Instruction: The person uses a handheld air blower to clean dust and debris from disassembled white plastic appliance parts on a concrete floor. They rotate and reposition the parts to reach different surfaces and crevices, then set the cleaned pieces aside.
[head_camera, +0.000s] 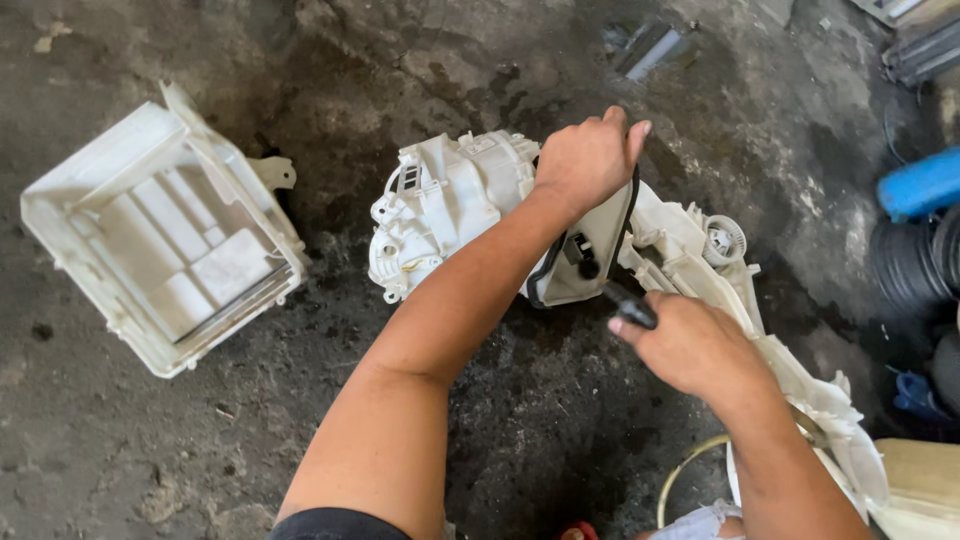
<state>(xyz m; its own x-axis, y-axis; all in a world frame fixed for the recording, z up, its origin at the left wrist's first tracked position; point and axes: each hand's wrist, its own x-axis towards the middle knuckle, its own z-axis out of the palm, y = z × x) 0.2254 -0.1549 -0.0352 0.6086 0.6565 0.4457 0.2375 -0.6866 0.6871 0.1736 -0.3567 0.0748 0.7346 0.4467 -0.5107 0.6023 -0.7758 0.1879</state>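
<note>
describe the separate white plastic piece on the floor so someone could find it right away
Start from the dark stained concrete floor and go to its left side, away from both hands. There lies an open white box-like housing, tilted, with ribbed partitions inside. Unlike the white assembly the hands grip, nobody touches it.

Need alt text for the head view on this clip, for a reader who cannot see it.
Seen from above, a person's left hand grips the top of a white moulded plastic housing lying on a stained concrete floor, while the right hand holds a black-handled tool against it. A separate open white plastic casing lies to the left.
</note>
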